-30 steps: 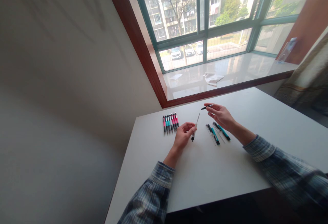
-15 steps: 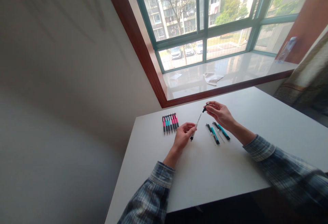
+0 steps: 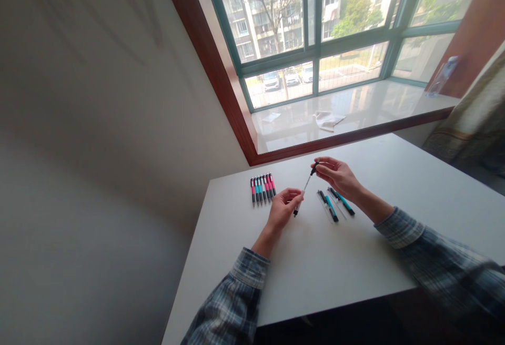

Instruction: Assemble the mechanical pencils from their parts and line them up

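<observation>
Left fingers point(image 3: 299, 198) grasp white pen barrel point(image 3: 298, 208), tilted, refill point(image 3: 307, 181) upward; right fingers point(image 3: 319, 169) pinch black top point(image 3: 314, 168) at refill's tip, probably for alignment.

We observe a crumpled white cloth point(image 3: 330, 121) lying on the glossy windowsill point(image 3: 292, 133), and a clear plastic bottle point(image 3: 442, 77) near the curtain point(image 3: 463, 111).

White pen barrel point(image 3: 299, 206) in the left hand point(image 3: 281, 208), black pen part point(image 3: 314, 168) in the right hand point(image 3: 338, 175), above the white table point(image 3: 315, 266).
</observation>
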### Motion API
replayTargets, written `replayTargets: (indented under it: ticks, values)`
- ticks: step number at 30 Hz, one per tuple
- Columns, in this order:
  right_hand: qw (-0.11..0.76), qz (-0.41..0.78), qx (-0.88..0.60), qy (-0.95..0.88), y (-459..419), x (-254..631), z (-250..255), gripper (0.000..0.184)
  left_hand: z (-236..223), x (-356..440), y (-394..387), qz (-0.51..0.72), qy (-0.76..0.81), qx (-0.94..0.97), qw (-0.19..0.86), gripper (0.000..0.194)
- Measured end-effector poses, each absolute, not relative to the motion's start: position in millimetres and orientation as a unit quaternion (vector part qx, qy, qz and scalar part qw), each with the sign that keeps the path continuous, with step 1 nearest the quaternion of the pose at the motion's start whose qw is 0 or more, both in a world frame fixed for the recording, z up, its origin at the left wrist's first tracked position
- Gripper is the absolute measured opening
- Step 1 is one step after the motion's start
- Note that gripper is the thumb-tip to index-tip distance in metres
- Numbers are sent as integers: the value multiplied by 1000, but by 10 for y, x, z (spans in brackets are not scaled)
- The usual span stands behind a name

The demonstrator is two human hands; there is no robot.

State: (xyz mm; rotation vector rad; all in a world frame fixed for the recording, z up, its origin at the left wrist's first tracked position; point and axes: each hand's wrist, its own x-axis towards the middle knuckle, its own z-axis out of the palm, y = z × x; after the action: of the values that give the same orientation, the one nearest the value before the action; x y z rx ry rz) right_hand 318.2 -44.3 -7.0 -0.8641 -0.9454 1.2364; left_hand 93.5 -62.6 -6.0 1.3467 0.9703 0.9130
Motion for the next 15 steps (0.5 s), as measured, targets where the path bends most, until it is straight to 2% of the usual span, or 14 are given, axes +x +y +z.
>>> replayTargets:
  ticks: [8, 15]
  values:
    - [595, 570, -365, -434, -477, 3119, -85, 39, -44, 947, -632, 391, 416, 579, 582, 29]
    - [550, 596, -340, -477, -485, 3090, -155, 42, -44, 950, -625, 389, 410, 579, 587, 31]
